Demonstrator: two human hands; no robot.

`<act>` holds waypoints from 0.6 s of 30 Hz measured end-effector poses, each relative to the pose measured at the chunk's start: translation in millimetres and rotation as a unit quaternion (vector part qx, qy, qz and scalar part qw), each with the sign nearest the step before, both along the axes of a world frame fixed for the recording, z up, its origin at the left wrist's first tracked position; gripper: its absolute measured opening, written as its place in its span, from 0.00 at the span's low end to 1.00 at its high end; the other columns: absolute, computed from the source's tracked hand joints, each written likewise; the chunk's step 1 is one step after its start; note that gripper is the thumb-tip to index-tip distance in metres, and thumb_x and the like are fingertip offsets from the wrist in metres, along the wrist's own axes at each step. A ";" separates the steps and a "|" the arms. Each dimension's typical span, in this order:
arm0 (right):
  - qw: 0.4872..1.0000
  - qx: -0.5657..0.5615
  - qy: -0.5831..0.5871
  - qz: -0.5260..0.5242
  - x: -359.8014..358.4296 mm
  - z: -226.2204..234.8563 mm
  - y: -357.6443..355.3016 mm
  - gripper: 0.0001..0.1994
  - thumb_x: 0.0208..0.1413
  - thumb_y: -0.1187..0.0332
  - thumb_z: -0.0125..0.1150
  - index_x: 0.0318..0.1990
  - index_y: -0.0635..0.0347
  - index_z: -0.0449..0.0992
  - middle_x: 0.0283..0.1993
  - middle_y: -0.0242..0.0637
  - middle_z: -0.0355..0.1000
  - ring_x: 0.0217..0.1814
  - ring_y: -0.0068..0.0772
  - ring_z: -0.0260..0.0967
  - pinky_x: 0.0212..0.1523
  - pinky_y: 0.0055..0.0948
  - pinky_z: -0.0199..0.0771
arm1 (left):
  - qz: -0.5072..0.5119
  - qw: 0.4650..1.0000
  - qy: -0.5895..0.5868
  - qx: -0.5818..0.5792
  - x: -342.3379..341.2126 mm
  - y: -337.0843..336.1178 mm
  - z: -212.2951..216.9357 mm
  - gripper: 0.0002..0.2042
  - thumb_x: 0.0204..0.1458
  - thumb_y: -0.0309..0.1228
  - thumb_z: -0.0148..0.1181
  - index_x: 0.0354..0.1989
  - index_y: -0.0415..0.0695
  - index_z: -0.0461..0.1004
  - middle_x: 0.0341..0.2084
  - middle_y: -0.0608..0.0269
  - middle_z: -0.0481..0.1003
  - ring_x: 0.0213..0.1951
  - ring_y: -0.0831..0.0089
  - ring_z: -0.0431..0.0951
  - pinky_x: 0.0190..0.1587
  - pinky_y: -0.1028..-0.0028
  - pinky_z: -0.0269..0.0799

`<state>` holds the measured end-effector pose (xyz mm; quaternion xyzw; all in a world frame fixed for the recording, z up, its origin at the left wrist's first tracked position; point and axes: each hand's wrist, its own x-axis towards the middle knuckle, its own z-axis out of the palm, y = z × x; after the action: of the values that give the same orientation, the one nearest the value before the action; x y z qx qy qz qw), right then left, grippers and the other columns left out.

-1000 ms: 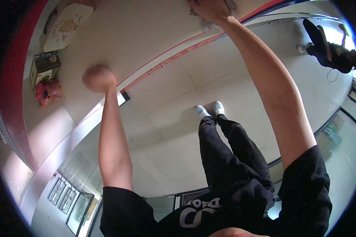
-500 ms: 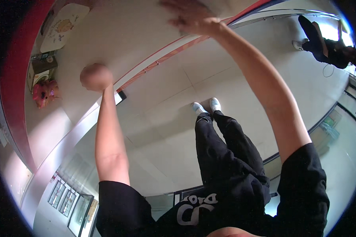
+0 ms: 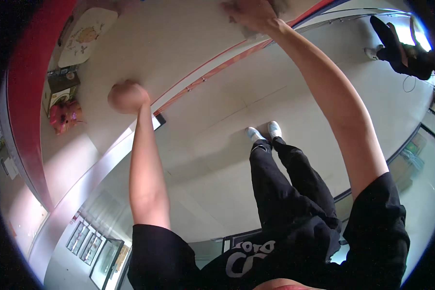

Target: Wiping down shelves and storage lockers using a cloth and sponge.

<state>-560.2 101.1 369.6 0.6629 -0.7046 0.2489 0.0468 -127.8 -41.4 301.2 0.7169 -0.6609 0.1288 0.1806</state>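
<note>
My right hand (image 3: pixel 249 14) is stretched up to the top of the picture and presses a grey cloth (image 3: pixel 277 6) against a pale wall surface (image 3: pixel 188 43). Only the cloth's edges show around the fingers. My left hand (image 3: pixel 127 96) is closed into a fist and rests against the same pale surface, lower and to the left, with nothing visible in it. Below, my black trousers and white shoes (image 3: pixel 263 132) stand on a light floor.
A red stripe (image 3: pixel 212 72) runs diagonally across the surface between my hands. At the left are a pink plush toy (image 3: pixel 63 116), a small box (image 3: pixel 60 89) and an oval decorated panel (image 3: pixel 84 36). Another person in black (image 3: pixel 403 48) is at the upper right.
My right hand slid left along the surface with the cloth, then came back a little to the right. My left fist has stayed almost in place.
</note>
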 end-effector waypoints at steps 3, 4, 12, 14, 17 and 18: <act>0.998 0.042 -0.032 -0.016 20.5 0.3 8.2 0.29 0.66 0.55 0.47 0.68 0.64 0.66 0.72 0.48 0.63 0.76 0.52 0.56 0.80 0.47 0.46 | 0.013 1.000 0.025 -0.007 1.8 0.2 4.0 0.19 0.58 0.42 0.55 0.52 0.42 0.74 0.53 0.49 0.73 0.53 0.50 0.71 0.57 0.55 0.65; 0.997 0.057 -0.042 -0.021 27.7 -0.3 10.5 0.29 0.65 0.54 0.47 0.68 0.64 0.66 0.73 0.49 0.62 0.76 0.53 0.56 0.80 0.47 0.46 | 0.018 0.999 0.033 -0.008 3.2 2.1 4.7 0.19 0.58 0.42 0.55 0.51 0.42 0.74 0.53 0.49 0.73 0.53 0.50 0.71 0.57 0.55 0.65; 0.980 -0.018 -0.116 0.160 91.6 -38.0 14.5 0.32 0.68 0.49 0.48 0.69 0.67 0.64 0.74 0.57 0.58 0.78 0.56 0.53 0.79 0.54 0.48 | 0.021 0.999 0.039 -0.006 -8.2 3.8 8.6 0.19 0.58 0.42 0.54 0.51 0.42 0.75 0.53 0.48 0.73 0.54 0.50 0.71 0.57 0.55 0.65; 0.924 -0.044 0.332 0.183 71.7 -44.1 2.8 0.30 0.69 0.48 0.48 0.64 0.66 0.67 0.73 0.55 0.60 0.76 0.54 0.56 0.77 0.53 0.52 | 0.026 0.999 0.022 0.007 -6.1 5.5 10.7 0.19 0.58 0.42 0.54 0.51 0.42 0.75 0.53 0.48 0.73 0.54 0.50 0.71 0.57 0.55 0.65; 0.982 0.000 0.003 0.189 21.3 -61.8 -3.1 0.24 0.69 0.53 0.48 0.60 0.65 0.70 0.72 0.50 0.63 0.75 0.51 0.59 0.75 0.55 0.56 | 0.019 0.999 0.028 -0.013 -9.2 2.8 7.0 0.19 0.58 0.42 0.54 0.51 0.42 0.74 0.52 0.49 0.73 0.53 0.50 0.71 0.57 0.55 0.65; 0.984 -0.015 0.117 0.137 9.4 -53.8 -0.3 0.23 0.69 0.55 0.47 0.61 0.63 0.70 0.72 0.48 0.64 0.74 0.51 0.59 0.75 0.53 0.57 | 0.024 0.999 0.018 -0.024 6.5 2.7 8.5 0.19 0.58 0.42 0.54 0.51 0.42 0.74 0.52 0.49 0.73 0.53 0.50 0.71 0.57 0.55 0.65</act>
<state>-550.8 100.8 315.8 0.7767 -0.5933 0.1842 0.1039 -121.3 -38.7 309.7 0.7300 -0.6371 0.1357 0.2070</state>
